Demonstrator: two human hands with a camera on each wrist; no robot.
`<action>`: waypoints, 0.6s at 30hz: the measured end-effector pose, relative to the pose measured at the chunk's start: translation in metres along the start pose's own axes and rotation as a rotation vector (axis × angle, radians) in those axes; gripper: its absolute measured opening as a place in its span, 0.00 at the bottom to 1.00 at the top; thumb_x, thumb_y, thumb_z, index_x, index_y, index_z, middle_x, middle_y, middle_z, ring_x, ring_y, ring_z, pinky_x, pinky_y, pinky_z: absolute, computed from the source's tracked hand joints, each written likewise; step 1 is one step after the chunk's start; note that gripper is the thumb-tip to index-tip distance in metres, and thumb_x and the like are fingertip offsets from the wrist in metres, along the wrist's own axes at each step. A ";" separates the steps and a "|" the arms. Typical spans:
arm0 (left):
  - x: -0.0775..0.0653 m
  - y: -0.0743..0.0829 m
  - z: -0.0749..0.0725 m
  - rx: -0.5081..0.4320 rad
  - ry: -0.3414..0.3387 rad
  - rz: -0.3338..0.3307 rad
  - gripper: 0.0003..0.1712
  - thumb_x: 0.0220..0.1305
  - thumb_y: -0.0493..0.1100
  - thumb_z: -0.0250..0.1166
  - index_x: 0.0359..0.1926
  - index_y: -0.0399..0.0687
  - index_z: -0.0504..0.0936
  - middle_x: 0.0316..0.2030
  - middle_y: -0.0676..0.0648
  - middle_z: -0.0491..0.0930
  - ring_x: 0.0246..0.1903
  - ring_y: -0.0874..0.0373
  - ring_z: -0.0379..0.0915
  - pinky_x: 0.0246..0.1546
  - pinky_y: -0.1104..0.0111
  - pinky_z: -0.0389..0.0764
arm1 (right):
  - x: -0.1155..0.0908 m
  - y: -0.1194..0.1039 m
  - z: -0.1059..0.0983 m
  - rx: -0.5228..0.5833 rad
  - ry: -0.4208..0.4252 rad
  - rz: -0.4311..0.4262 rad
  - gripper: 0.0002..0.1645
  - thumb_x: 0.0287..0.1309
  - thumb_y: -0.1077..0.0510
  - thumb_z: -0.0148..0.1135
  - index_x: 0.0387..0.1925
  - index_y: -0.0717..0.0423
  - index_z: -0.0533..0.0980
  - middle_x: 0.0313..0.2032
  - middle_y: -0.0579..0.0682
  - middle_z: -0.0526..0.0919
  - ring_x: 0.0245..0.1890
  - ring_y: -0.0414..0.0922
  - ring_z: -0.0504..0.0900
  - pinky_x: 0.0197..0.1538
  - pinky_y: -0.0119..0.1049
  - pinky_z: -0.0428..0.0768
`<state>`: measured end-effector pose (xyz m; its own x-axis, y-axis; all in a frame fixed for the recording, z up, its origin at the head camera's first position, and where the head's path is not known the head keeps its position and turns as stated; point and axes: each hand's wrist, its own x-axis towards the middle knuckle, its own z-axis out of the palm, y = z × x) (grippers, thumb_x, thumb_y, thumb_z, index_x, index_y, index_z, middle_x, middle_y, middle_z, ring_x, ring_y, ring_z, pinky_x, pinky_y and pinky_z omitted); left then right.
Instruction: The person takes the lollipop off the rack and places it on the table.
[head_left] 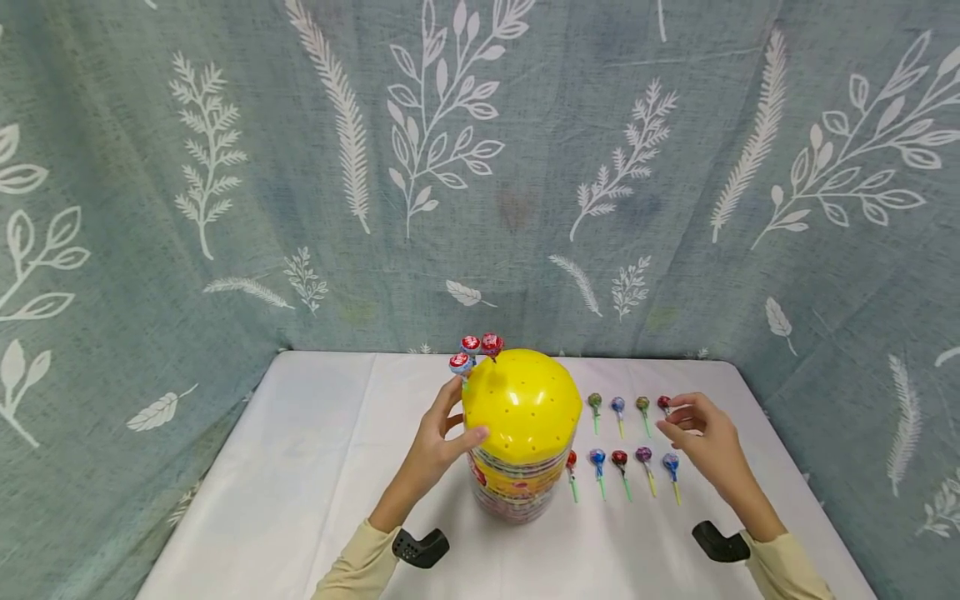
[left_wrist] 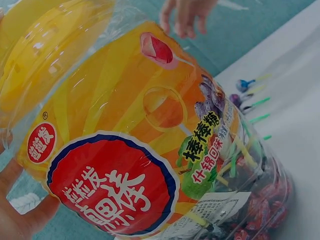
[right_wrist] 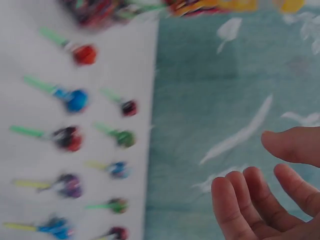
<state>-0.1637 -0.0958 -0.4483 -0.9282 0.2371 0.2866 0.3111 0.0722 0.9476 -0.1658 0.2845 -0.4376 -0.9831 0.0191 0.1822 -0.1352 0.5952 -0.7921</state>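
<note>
A clear plastic jar (left_wrist: pixel 235 165) with a yellow-orange label and a domed yellow lid (head_left: pixel 525 400) stands upright on the table. Small holes dot the lid. My left hand (head_left: pixel 435 435) grips the jar near its top, thumb on the lid's front edge. Three red-topped lollipops (head_left: pixel 491 343) stick up at the lid's back left. My right hand (head_left: pixel 703 437) is above the table at the right, fingers slightly bent and holding nothing in the right wrist view. In the head view its fingertips overlap a dark red lollipop (head_left: pixel 664 403) at the end of the back row.
Right of the jar, lollipops lie in two rows, the front one including a purple lollipop (head_left: pixel 643 455) and a blue lollipop (head_left: pixel 671 461). More wrapped candies (left_wrist: pixel 267 202) show inside the jar. A leaf-patterned curtain (head_left: pixel 525 275) borders the white table (head_left: pixel 315 467).
</note>
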 end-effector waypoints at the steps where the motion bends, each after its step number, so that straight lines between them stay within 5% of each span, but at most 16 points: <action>1: 0.000 0.000 0.000 0.001 0.000 -0.002 0.40 0.59 0.47 0.64 0.70 0.65 0.56 0.68 0.55 0.59 0.65 0.53 0.55 0.58 0.48 0.65 | 0.000 -0.007 -0.001 0.003 0.003 -0.021 0.20 0.57 0.57 0.65 0.48 0.59 0.71 0.36 0.56 0.79 0.32 0.47 0.80 0.32 0.34 0.81; 11: -0.002 0.003 0.000 0.015 0.005 0.006 0.41 0.59 0.48 0.64 0.71 0.61 0.55 0.68 0.50 0.59 0.64 0.49 0.57 0.57 0.49 0.66 | 0.004 -0.065 -0.003 0.039 0.025 -0.209 0.19 0.54 0.61 0.67 0.47 0.55 0.73 0.37 0.51 0.80 0.37 0.37 0.78 0.36 0.24 0.76; 18: 0.000 0.003 0.001 0.013 0.010 0.012 0.40 0.58 0.49 0.64 0.70 0.63 0.56 0.67 0.53 0.60 0.65 0.52 0.56 0.57 0.49 0.66 | 0.001 -0.135 -0.002 0.121 -0.025 -0.313 0.17 0.52 0.71 0.65 0.44 0.65 0.72 0.37 0.60 0.79 0.37 0.47 0.80 0.39 0.27 0.79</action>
<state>-0.1622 -0.0946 -0.4456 -0.9263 0.2287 0.2995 0.3249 0.0820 0.9422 -0.1484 0.2056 -0.3298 -0.8939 -0.1699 0.4149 -0.4436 0.4693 -0.7636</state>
